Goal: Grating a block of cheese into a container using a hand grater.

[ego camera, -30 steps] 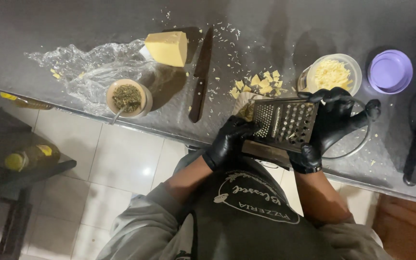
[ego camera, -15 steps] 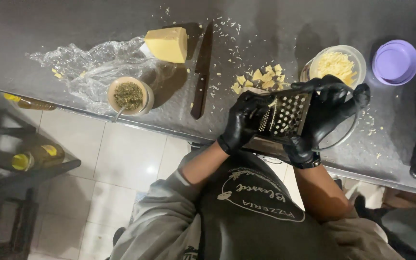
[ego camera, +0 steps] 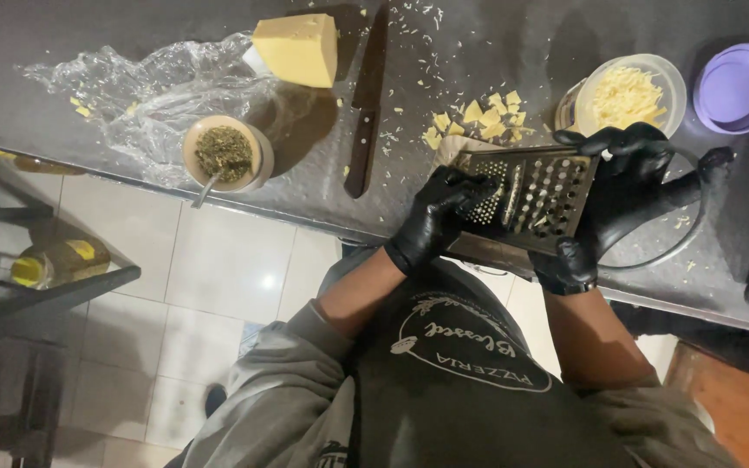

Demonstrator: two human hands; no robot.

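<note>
At the bench's (ego camera: 496,52) near edge, the gloved left hand (ego camera: 439,212) presses curled fingers onto the metal grater (ego camera: 535,195). The gloved right hand (ego camera: 626,195) wraps spread fingers around its far side, beside the bowl of grated cheese (ego camera: 628,94).

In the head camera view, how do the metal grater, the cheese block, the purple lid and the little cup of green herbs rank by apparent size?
Largest to smallest as they look:
1. Metal grater, though it is held nearer the camera.
2. Cheese block.
3. Purple lid and cup of green herbs: too alike to rank.

Cheese block (ego camera: 296,49) lies left of knife (ego camera: 366,104); cheese bowl (ego camera: 628,91) sits behind grater (ego camera: 526,195)
</note>
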